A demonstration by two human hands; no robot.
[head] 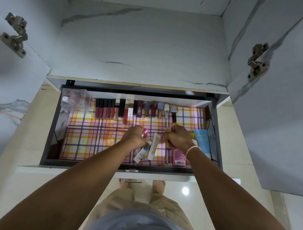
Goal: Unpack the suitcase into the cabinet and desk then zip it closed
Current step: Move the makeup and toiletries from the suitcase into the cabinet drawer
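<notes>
An open drawer (52,124) of the cabinet is lined with pink, yellow and purple plaid paper. A row of lip glosses and nail polishes (134,109) lies along its back. My left hand (135,136) grips a small pink tube (145,132) above the liner. My right hand (179,136) is curled round a small beige item (167,130), partly hidden by the fingers. Between the hands lie a grey-white tube (154,146) and a white tube (141,153). The suitcase is not in view.
A clear plastic box (76,100) sits in the drawer's back left corner. A blue tube (202,141) and a pink carton (179,157) lie at the right. Both cabinet doors (283,108) stand open beside me. The shelf (144,46) above the drawer holds nothing.
</notes>
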